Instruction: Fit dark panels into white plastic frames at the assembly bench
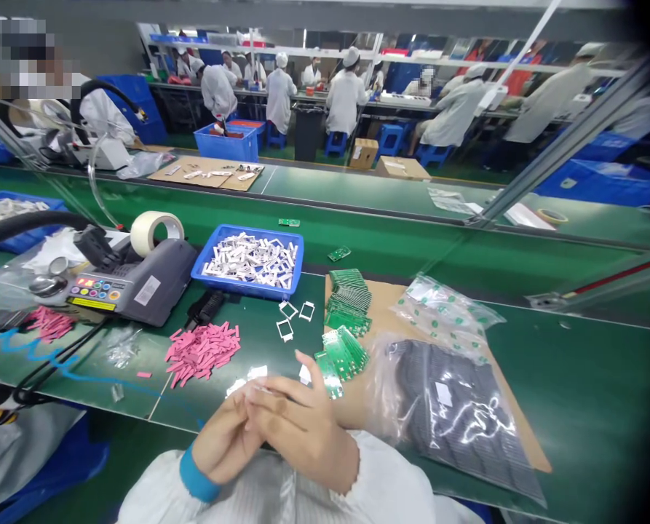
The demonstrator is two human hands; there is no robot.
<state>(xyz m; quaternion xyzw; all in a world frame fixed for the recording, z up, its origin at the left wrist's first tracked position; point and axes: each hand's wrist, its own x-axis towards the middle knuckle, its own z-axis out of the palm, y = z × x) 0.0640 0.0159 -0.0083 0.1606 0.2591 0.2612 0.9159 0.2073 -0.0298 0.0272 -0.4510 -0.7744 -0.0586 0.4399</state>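
Clock centred on mid-view: tray (pixel 237 289) at 9 is smooth, glossy blue plastic, and the bits (pixel 253 255) in it look like matt white plastic. Strips (pixel 201 353) at 8 are matt pink, foam or rubber, can't tell which. Boards (pixel 351 349) near 5 are pretty shiny green. Bag (pixel 384 393) between 4 and 5 is crinkly clear plastic, super glossy, over matt brown cardboard (pixel 390 295). Bench (pixel 576 437) at 4: smooth, soft sheen. Coat (pixel 270 498) at 6: matt white cloth.

Right hand (pixel 309 429) overlaps left hand (pixel 227 435), one finger (pixel 311 370) raised.
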